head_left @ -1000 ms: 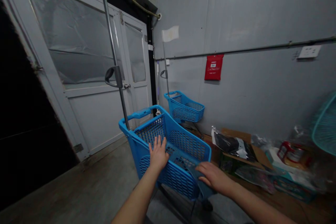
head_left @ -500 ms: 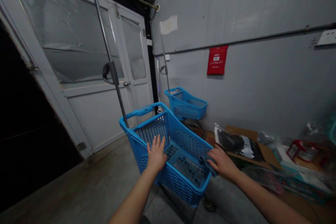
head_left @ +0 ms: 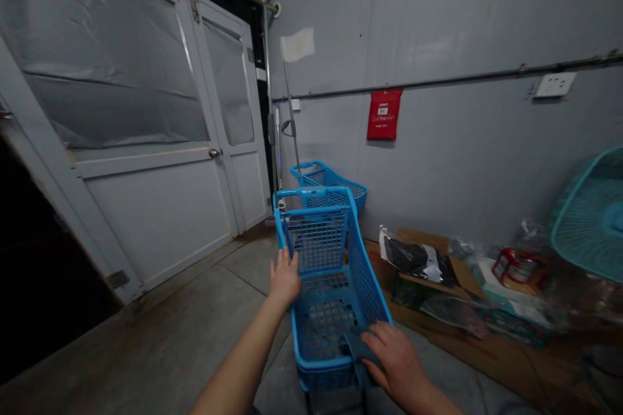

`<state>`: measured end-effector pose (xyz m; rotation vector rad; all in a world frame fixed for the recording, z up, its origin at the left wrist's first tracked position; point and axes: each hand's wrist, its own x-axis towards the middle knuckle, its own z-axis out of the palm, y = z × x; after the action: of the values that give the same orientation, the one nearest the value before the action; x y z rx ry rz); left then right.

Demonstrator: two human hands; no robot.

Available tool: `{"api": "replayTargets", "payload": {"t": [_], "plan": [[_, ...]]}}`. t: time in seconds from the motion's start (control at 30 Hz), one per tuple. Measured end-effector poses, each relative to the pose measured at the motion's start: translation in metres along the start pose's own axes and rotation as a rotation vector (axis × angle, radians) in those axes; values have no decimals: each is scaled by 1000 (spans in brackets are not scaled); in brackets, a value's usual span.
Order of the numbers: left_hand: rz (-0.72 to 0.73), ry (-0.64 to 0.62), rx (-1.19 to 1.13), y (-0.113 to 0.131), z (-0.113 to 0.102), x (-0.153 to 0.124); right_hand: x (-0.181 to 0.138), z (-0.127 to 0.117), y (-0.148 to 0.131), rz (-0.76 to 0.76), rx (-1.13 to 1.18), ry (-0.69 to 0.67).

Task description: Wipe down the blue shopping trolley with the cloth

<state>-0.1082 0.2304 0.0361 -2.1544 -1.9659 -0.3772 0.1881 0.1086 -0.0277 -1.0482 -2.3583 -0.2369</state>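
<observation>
A blue plastic shopping cart (head_left: 326,314) stands before me, its basket's near end toward me and its handle at the far side. My left hand (head_left: 285,279) lies at the cart's left side rim with fingers stretched out and holds nothing. At the near right corner, my right hand (head_left: 395,355) is closed on a dark grey-blue cloth (head_left: 360,353), which drapes over the rim. Part of the cloth is hidden under the fingers. Inside, the basket shows only its bare grid floor.
A second blue cart (head_left: 357,189) with a white flag (head_left: 298,45) on a pole stands behind. White double doors (head_left: 160,207) are at left. Against the grey wall lie an open cardboard box (head_left: 470,279) with bagged items and a teal fan (head_left: 596,214). A red pouch (head_left: 384,115) hangs above.
The near cart has swung round, so its near end now faces me and its pole stands farther right. My right hand and the cloth have come lower and left in view.
</observation>
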Motion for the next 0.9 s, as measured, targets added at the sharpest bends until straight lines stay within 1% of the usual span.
{"api": "replayTargets", "payload": {"t": [0.1,0.2,0.27,0.37,0.47,0.53,0.6,0.7,0.77,0.83,0.9], "plan": [[23,46,7,16,5,-26,6,8,-20,-50,7,-60],[72,84,33,15,7,-45,19,6,-29,-133,43,-144],[46,69,45,9,8,-49,29,-2,-27,-131,63,-196],[-12,21,47,3,11,-47,39,-24,-17,-123,94,-301],[12,-41,28,4,14,-41,50,-48,5,-163,128,-397],[47,-64,7,5,13,-40,63,-60,27,-173,148,-417],[64,-80,-16,6,10,-40,81,-64,57,-151,154,-402],[54,-102,-38,7,6,-42,113,-56,107,-30,110,-334],[33,-117,-42,8,3,-42,132,-44,131,67,53,-267],[10,-124,-44,8,3,-42,143,-31,140,113,14,-205],[-2,-118,-41,4,4,-40,144,-23,132,98,22,-165]]}}
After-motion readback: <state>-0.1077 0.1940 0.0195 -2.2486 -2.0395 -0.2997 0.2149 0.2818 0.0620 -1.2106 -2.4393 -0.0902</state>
